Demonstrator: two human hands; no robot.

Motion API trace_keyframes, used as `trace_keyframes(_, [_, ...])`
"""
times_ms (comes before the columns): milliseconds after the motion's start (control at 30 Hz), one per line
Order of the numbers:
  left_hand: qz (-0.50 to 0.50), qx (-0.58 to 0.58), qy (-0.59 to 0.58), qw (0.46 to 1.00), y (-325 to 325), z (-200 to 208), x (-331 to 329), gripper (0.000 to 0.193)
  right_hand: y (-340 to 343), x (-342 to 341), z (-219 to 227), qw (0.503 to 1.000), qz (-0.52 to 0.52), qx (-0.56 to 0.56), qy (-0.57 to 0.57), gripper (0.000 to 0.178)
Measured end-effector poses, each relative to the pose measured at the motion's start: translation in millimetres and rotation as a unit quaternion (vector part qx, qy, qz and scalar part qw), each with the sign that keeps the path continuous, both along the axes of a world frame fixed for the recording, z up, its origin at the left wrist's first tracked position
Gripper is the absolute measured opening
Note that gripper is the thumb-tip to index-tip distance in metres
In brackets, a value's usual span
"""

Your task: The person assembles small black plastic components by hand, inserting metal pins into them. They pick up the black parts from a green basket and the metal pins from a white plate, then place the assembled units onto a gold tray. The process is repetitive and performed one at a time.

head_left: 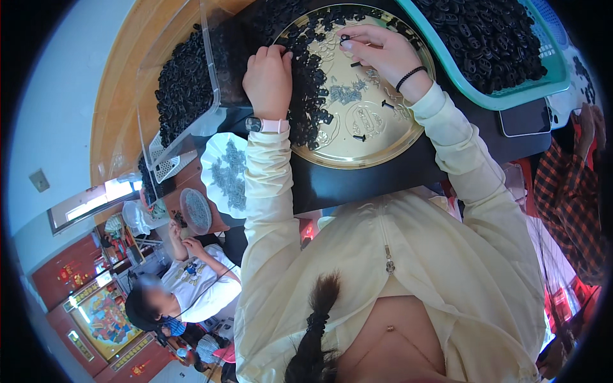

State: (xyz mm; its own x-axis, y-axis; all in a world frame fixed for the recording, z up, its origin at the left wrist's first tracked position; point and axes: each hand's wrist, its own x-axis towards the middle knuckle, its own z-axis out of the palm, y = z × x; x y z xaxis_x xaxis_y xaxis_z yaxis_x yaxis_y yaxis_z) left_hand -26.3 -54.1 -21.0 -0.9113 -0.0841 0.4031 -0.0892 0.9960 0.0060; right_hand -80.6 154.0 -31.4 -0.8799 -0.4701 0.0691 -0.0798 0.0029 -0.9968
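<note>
My right hand (383,56) pinches a small black ring-ended part (345,39) between thumb and forefinger, above the round golden tray (357,156). My left hand (267,80) rests at the tray's left edge, fingers curled down by a heap of small black parts (308,102); whatever its fingertips hold is hidden. Little grey metal pieces (348,93) lie scattered mid-tray. Around them are a few loose black pegs with wider heads, one peg (388,105) to the right and another peg (359,137) nearer me.
Left of the tray stands a clear plastic bin (211,57) of black parts. A white scalloped dish (211,156) and a clear tub (196,210) hold grey pieces. At right are a teal basket (511,99) of black oval parts and a phone (525,119). People sit on both sides.
</note>
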Motion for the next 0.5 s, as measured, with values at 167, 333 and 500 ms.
trace_keyframes(167, [-0.017,0.117,0.074,0.99,1.3,2.7,1.3,0.018,-2.2,0.9,-3.0,0.999,-0.031,-0.031,0.013,0.025])
trace_keyframes(333, [-0.012,0.651,-0.012,0.759,25.9,19.4,16.8,0.027,-4.2,4.5,1.1,0.999,-0.016,-0.034,0.034,0.026])
trace_keyframes(500, [-0.031,0.735,-0.015,0.677,38.0,19.4,23.5,0.026,-4.3,10.4,9.8,0.997,-0.002,-0.004,0.072,0.025])
